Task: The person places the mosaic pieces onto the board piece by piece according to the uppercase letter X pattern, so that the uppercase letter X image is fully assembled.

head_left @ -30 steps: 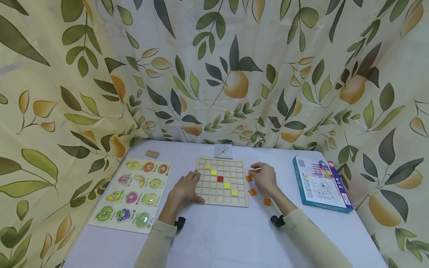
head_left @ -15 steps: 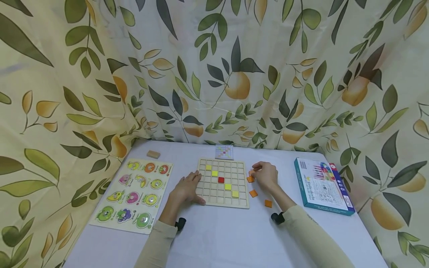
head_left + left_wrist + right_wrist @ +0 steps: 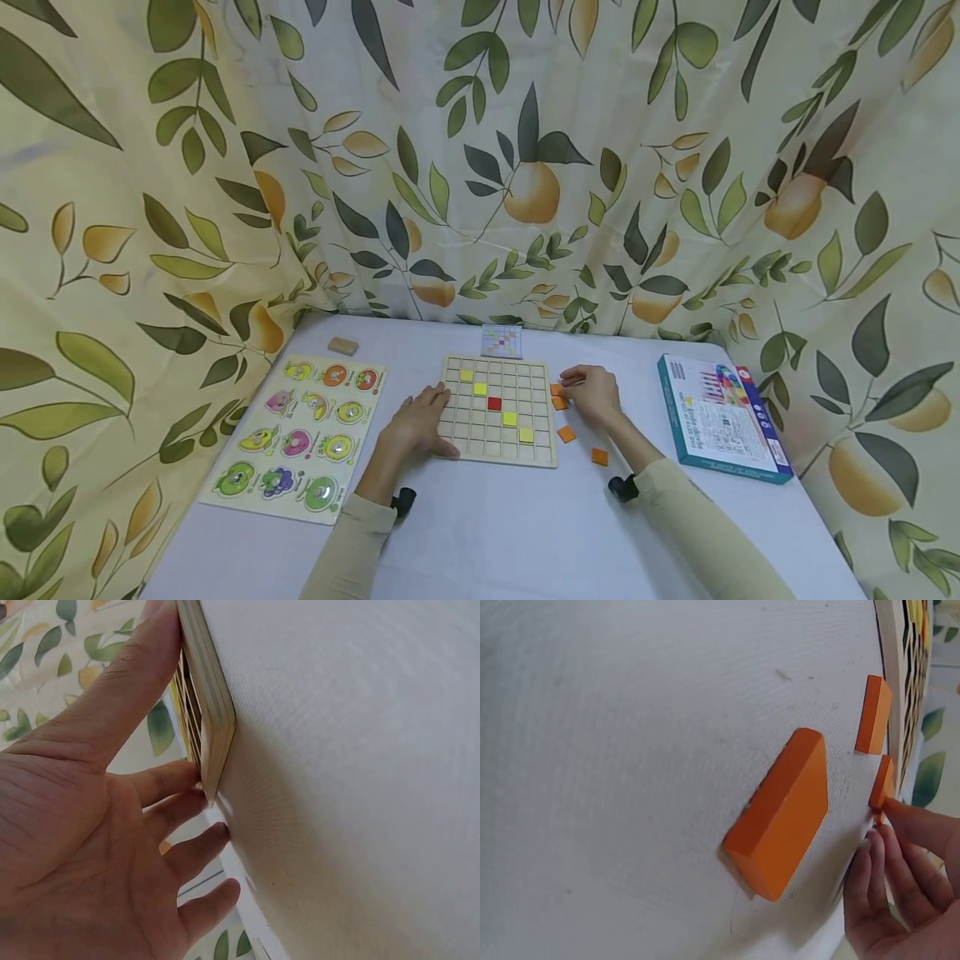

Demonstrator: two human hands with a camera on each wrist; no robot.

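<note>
A square wooden grid board (image 3: 465,433) lies on the white table, with yellow tiles and one red tile (image 3: 494,404) set along a diagonal. My left hand (image 3: 415,423) rests at its left side. In the left wrist view, the thumb (image 3: 124,694) lies against the board's edge and the fingers reach its corner. To the right of the board, my right hand (image 3: 592,393) pinches an orange tile (image 3: 556,389) low at the table; the fingers partly hide it. Close by lie another orange tile (image 3: 560,403), a second one (image 3: 566,434) and a nearer one (image 3: 600,457).
A small pattern card (image 3: 501,341) sits behind the board. On the left lie a fruit puzzle board (image 3: 258,498) and a small wooden block (image 3: 343,346). A teal-edged box (image 3: 720,417) lies at the right. A leaf-patterned curtain (image 3: 480,167) surrounds the table.
The right hand has brought the orange tile down from a raised, tilted position to beside the other orange tiles. The left hand stays at the board, and the tiles on the grid are unchanged.
</note>
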